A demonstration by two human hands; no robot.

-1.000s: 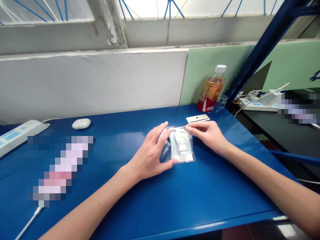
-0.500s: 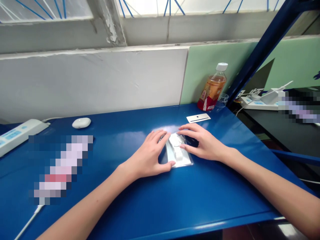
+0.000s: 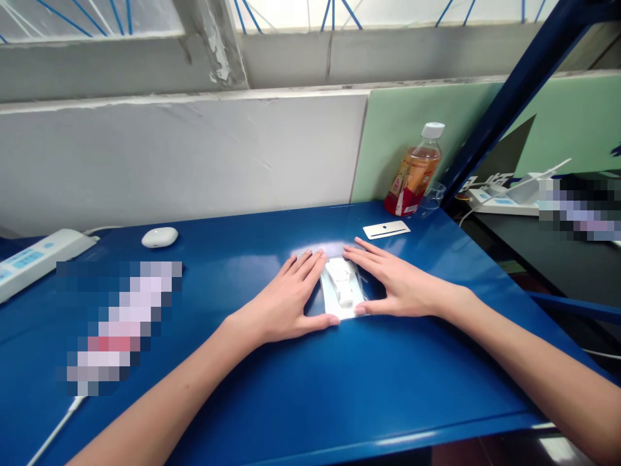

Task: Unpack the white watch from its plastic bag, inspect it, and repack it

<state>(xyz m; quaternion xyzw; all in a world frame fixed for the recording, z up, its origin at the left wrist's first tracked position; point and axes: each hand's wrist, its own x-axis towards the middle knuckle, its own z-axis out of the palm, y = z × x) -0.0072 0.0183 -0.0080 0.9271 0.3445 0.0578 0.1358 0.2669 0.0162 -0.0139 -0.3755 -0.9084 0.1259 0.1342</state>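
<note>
A clear plastic packet (image 3: 342,294) with a white watch inside lies flat on the blue table (image 3: 301,388). My left hand (image 3: 284,301) rests flat on the packet's left side, fingers stretched out and thumb at its near edge. My right hand (image 3: 395,288) lies flat on the packet's right side, fingers extended, thumb at the near right corner. Both hands press the packet down from either side; the watch shows between them.
A white card (image 3: 387,229) lies just beyond the right hand. A bottle of amber drink (image 3: 413,173) stands at the back right. A white earbud case (image 3: 159,237) and a white power strip (image 3: 33,259) sit at the left. A blue shelf post rises on the right.
The packet was held tilted up between both hands' fingertips; it now lies flat on the table, and both hands have flattened onto its sides.
</note>
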